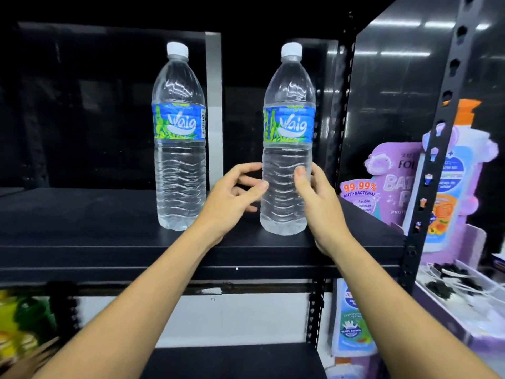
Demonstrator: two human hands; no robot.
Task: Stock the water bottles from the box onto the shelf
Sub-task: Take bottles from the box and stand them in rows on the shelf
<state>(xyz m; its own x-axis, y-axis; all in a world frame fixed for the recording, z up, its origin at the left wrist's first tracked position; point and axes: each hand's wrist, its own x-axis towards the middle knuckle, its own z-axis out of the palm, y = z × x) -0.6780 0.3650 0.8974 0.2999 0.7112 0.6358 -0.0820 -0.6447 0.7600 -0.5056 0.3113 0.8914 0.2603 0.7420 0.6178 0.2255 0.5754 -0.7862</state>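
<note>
**Head view.** Two clear plastic water bottles with white caps and blue-and-green labels were shown standing upright on the black shelf board point(82, 236). The right bottle point(287, 127) was set near the board's front edge, towards its right end. The left bottle point(179, 127) was placed well apart from it, near the middle of the board.

The right bottle was attended by both hands at its ribbed lower half. The thumb of the right hand point(319, 203) was laid on the front of the bottle and its fingers were passed round the right side, so this grip was clamped on the bottle. The left hand point(232, 192) was held at the bottle's left flank, which was met by the tips of the thumb and index finger. The remaining fingers were curled and kept clear of the plastic. Whether this grip was closed on the bottle could not be told. Both bare forearms were extended over the board's front edge.

The bay was bounded on the right by a black perforated metal upright point(426, 187). Beyond it, a purple cardboard display marked "99.99% ANTI-BACTERIAL" point(388, 187) was seen. Beside it stood a white pump bottle with an orange pump head point(461, 160), partly hidden by the upright. A white-and-blue pouch point(352, 324) was seen below the board, and blurred yellow and green packets point(16, 324) at the lower left.
</note>
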